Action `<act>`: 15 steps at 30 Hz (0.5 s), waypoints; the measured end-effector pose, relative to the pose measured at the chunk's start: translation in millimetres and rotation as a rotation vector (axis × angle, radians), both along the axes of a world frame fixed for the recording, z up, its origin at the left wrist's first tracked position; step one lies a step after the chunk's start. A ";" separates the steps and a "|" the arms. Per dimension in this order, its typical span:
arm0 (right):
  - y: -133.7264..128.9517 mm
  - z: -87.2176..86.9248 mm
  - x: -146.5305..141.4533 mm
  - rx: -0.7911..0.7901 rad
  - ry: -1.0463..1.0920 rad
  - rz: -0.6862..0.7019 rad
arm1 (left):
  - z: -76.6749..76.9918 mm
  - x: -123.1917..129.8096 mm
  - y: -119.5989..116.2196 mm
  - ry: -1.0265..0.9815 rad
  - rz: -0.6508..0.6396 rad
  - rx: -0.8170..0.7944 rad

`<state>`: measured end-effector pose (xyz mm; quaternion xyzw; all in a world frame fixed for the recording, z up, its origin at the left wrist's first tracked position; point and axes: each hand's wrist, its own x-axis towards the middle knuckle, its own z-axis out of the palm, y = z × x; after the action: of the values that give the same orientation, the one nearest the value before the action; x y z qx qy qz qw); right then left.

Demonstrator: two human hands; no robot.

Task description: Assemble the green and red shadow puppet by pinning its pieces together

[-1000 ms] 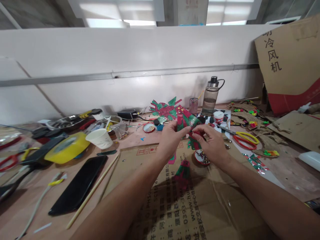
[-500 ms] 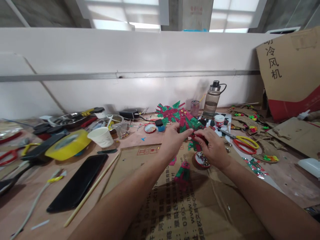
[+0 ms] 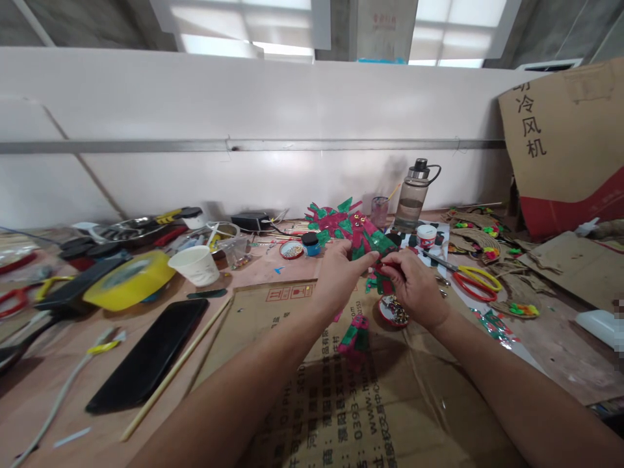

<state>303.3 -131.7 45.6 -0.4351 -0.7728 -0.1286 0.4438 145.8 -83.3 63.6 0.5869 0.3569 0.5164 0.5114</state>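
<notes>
A pink and green painted cutout figure (image 3: 336,222) with small gold dots is gripped at its near side by my left hand (image 3: 338,276), thumb stretched along it. Close beside, my right hand (image 3: 420,286) has its fingers pinched together at the figure's edge; whatever lies between the fingertips is too small to make out. Below my right hand sits a small red-rimmed lid (image 3: 390,311) holding shiny beads or sequins. A loose pink and green piece (image 3: 355,335) lies on the cardboard sheet (image 3: 273,338) beneath my forearms.
Left are a black phone (image 3: 151,354), a wooden stick (image 3: 175,370), yellow tape (image 3: 129,279) and a paper cup (image 3: 195,265). Behind stand a blue paint jar (image 3: 311,244) and a water bottle (image 3: 411,198). Right are scissors (image 3: 475,281) and rope-like decorated arcs (image 3: 480,240).
Very little differs: the view has shifted slightly. Both hands stay at the painted figure in nearly the same pose.
</notes>
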 end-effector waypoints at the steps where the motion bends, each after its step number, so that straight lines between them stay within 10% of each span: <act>1: 0.0 -0.6 -0.4 0.002 0.016 -0.005 | 0.2 0.5 -0.4 -0.025 -0.010 -0.013; 15: 0.6 -2.7 3.3 0.091 -0.032 -0.029 | 6.0 2.9 -2.7 -0.067 -0.019 -0.119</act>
<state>306.6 -131.1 42.9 -0.4234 -0.7670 -0.1767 0.4486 148.7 -86.0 69.6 0.5413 0.3640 0.5087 0.5620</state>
